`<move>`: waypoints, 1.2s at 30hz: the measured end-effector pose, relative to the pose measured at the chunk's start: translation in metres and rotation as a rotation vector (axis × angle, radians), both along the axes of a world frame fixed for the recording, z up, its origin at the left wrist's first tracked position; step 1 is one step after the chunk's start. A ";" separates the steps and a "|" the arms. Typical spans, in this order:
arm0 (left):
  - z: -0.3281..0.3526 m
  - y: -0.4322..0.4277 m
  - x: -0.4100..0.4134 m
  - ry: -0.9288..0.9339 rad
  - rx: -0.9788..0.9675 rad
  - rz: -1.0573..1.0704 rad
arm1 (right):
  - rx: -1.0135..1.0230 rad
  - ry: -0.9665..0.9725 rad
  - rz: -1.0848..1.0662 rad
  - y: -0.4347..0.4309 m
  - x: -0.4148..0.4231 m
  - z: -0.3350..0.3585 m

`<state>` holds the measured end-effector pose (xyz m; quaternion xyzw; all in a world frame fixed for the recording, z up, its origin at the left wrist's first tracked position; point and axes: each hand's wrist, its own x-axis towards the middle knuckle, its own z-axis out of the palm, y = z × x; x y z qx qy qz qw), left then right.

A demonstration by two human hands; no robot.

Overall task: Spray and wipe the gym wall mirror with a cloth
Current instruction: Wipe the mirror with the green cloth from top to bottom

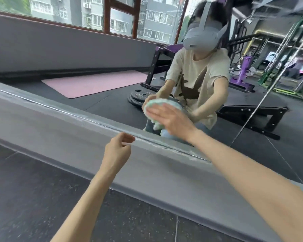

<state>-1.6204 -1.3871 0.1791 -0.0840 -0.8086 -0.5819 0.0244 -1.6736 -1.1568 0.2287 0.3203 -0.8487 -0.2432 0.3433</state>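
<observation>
Pale green and white, the cloth (157, 125) is bunched flat against the wall mirror (112, 105), low down near its bottom edge. The person's right hand (171, 119) lies over it with fingers spread and fairly straight, pressing it to the glass rather than clutching it. That arm reaches in from the lower right, bare to the elbow.

The left hand (118, 149) hangs just in front of the grey ledge (59, 130) that runs under the mirror, its fingers loosely curled and the thumb close to the forefinger. It seems to hold nothing, though the blur there makes me less than sure. It is well apart from the cloth, lower and to the left.

A pink mat (94, 83) shows in the glass, lying on dark flooring. Beside it is a stack of black weight plates (140, 96), just left of the cloth. A black bench frame (252, 116) sits to the right in the reflection, and wood-framed windows (121, 20) run along the top. The person's crouched reflection wears a beige shirt. Dark speckled floor (33, 198) fills the near left corner below the ledge.
</observation>
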 end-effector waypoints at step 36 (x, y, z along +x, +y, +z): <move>-0.006 0.006 0.004 0.052 -0.080 -0.053 | 0.258 -0.092 -0.026 0.084 0.056 0.002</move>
